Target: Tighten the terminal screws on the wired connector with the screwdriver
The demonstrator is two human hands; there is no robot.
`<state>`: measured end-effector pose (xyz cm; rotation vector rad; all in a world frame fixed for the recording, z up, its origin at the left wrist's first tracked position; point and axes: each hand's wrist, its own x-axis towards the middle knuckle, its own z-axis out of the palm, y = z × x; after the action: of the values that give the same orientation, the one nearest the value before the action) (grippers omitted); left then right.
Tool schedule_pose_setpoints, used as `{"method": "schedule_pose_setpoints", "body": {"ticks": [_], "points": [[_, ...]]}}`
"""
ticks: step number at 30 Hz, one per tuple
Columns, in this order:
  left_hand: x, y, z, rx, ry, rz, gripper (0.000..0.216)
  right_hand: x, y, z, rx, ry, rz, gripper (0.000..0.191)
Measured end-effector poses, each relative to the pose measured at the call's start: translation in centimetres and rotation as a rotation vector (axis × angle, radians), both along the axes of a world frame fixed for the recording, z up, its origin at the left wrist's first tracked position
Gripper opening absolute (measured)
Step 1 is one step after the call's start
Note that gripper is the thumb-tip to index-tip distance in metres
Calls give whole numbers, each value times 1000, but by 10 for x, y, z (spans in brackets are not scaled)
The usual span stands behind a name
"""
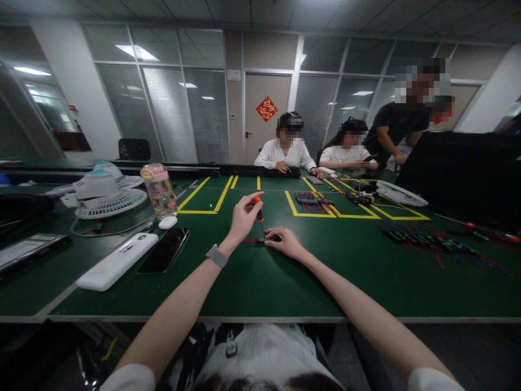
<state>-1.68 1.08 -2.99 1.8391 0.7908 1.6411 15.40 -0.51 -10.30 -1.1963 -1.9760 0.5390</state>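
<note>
My left hand (pixel 244 217) is closed around the orange and black handle of a screwdriver (pixel 260 213), which stands nearly upright with its shaft pointing down. At the lower end of the shaft lies a small green circuit board (pixel 262 240) with red wires trailing to the left. Pressed low on the table, my right hand (pixel 286 243) has its fingertips on the board's right side, pinching or steadying it. A black part shows by those fingers, too small to name. Whether the screwdriver tip sits in a screw, I cannot tell.
Wired boards lie in a pile (pixel 313 202) inside yellow tape and in another pile (pixel 427 241) at right. On the left are a phone (pixel 165 250), a white case-like device (pixel 118 260), a bottle (pixel 160 190) and fans (pixel 109 201). Several people are across the green table (pixel 244 293).
</note>
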Motion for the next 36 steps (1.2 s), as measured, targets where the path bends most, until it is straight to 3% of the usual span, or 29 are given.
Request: {"method": "schedule_pose_setpoints", "body": {"ticks": [4, 9, 15, 21, 28, 33, 36], "points": [[-2, 0, -1, 30, 59, 120, 29, 0, 1, -1, -3, -2, -1, 14], [1, 0, 1, -23, 9, -29, 34, 0, 1, -1, -7, 6, 0, 14], [1, -3, -1, 36, 44, 61, 30, 0, 0, 0, -3, 0, 0, 13], [4, -3, -1, 2, 10, -63, 36, 0, -1, 2, -1, -9, 4, 13], [0, -4, -1, 61, 45, 94, 30, 0, 1, -1, -2, -12, 2, 14], [2, -2, 2, -31, 5, -96, 36, 1, 0, -1, 7, -18, -3, 15], [2, -2, 1, -30, -17, -63, 35, 1, 0, 0, 9, -17, 0, 15]]}}
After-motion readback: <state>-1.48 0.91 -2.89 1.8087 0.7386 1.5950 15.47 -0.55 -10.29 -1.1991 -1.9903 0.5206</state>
